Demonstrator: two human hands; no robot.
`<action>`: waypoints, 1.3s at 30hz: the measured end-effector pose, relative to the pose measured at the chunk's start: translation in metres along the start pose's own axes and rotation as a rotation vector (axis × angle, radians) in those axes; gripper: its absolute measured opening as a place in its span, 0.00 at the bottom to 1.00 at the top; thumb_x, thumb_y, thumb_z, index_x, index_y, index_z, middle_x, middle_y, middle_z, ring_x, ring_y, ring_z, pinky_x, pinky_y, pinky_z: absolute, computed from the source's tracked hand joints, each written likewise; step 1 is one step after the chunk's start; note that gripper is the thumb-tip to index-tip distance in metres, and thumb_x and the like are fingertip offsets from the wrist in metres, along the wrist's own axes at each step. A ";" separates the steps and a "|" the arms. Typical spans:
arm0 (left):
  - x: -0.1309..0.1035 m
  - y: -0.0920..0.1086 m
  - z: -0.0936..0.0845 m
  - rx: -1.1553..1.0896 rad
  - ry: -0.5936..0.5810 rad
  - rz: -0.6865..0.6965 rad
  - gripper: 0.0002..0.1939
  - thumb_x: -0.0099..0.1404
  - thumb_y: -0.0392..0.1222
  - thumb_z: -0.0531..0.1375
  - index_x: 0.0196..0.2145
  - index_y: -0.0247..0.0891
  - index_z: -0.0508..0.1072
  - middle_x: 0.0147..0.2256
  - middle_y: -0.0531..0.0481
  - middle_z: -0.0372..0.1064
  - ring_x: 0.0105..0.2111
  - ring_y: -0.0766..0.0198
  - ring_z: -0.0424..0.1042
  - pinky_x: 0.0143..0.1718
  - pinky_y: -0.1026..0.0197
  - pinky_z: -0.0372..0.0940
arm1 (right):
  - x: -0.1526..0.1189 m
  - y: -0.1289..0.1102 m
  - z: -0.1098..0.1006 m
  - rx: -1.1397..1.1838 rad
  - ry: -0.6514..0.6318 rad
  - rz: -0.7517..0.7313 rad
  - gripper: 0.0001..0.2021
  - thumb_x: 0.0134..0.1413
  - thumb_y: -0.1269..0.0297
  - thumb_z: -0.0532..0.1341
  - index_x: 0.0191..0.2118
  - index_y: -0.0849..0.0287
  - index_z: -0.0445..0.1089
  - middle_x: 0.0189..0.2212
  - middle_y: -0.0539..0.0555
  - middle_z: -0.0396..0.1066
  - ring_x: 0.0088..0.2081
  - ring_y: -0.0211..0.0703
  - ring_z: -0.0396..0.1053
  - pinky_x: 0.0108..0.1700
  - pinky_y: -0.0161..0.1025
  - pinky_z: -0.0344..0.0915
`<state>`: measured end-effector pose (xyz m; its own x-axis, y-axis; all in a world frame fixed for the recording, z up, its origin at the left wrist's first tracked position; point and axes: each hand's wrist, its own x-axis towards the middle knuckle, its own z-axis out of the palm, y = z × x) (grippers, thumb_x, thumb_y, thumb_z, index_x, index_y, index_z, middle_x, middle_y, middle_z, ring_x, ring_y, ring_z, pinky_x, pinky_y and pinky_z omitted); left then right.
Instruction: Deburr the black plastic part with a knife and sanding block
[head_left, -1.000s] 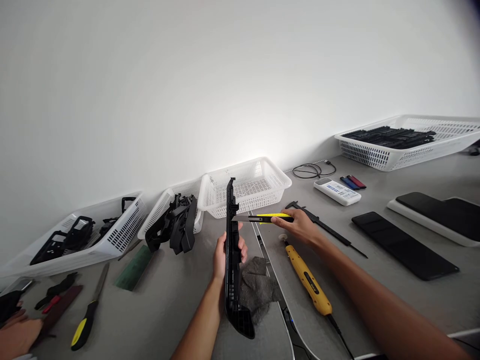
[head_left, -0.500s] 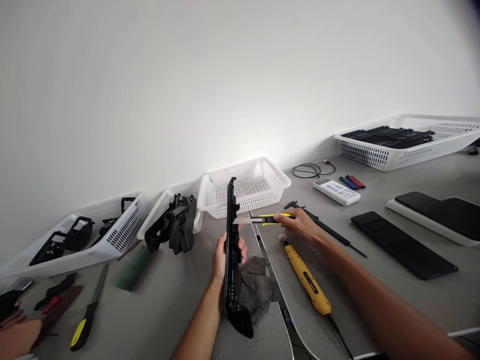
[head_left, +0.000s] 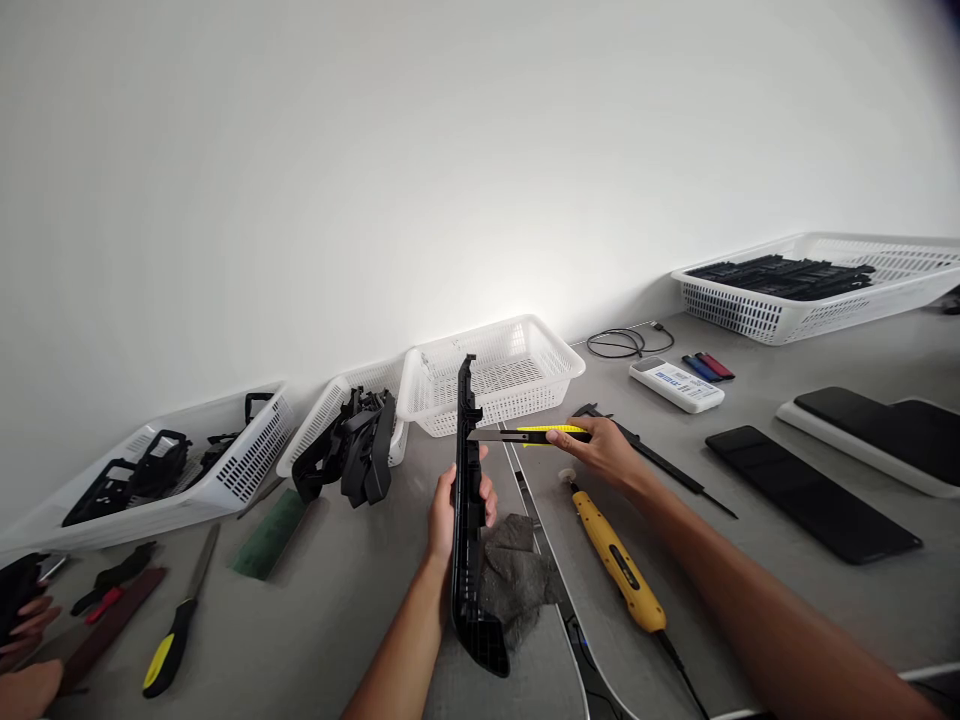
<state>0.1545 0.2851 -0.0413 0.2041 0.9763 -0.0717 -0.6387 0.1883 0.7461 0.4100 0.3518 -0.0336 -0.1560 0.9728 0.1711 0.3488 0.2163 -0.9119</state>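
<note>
A long black plastic part stands nearly upright in the middle of the view, with my left hand wrapped round it at mid-height. My right hand, to the right of it, grips a yellow and black utility knife. The knife's blade is out and points left, its tip at the part's right edge; whether it touches cannot be told. Below the knife and behind the part lies a crumpled grey cloth. A yellow rotary tool rests on the table just below my right hand.
White baskets line the wall, several holding black parts. A caliper, a black phone and a white device lie at right. At left are a file, a green block and another person's hands.
The knife has tilted slightly, its blade seen more edge-on, still at the black part. At far left, the other person's hands have moved, with a dark object raised. The view has shifted slightly.
</note>
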 end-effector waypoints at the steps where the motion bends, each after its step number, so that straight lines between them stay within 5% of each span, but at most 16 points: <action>1: 0.000 0.000 0.000 0.000 0.003 -0.001 0.31 0.70 0.53 0.59 0.65 0.35 0.66 0.26 0.54 0.65 0.22 0.65 0.65 0.19 0.65 0.59 | 0.000 0.000 0.000 0.000 -0.006 0.000 0.37 0.46 0.22 0.60 0.22 0.58 0.64 0.20 0.47 0.52 0.24 0.36 0.51 0.26 0.38 0.44; 14: -0.002 -0.001 0.003 0.030 0.000 0.006 0.31 0.70 0.53 0.59 0.66 0.35 0.66 0.26 0.55 0.65 0.22 0.66 0.65 0.19 0.65 0.60 | 0.006 0.021 0.001 0.050 -0.166 0.095 0.35 0.52 0.25 0.60 0.23 0.59 0.66 0.16 0.47 0.57 0.20 0.35 0.52 0.24 0.36 0.46; 25: 0.001 -0.002 -0.001 0.024 -0.025 0.013 0.32 0.71 0.53 0.59 0.67 0.36 0.65 0.26 0.55 0.65 0.22 0.66 0.65 0.19 0.66 0.59 | 0.005 0.017 0.001 0.107 -0.155 0.193 0.38 0.44 0.21 0.61 0.23 0.60 0.68 0.16 0.47 0.57 0.19 0.33 0.51 0.23 0.35 0.45; 39: 0.002 -0.002 -0.004 -0.010 -0.020 0.019 0.27 0.73 0.52 0.57 0.62 0.33 0.70 0.27 0.54 0.66 0.22 0.66 0.65 0.19 0.66 0.59 | 0.002 0.006 -0.001 0.082 -0.080 -0.003 0.36 0.46 0.24 0.64 0.24 0.60 0.68 0.21 0.47 0.52 0.24 0.36 0.48 0.26 0.37 0.42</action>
<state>0.1533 0.2866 -0.0450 0.2068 0.9774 -0.0444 -0.6499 0.1712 0.7405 0.4125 0.3549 -0.0387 -0.2311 0.9618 0.1468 0.2722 0.2087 -0.9393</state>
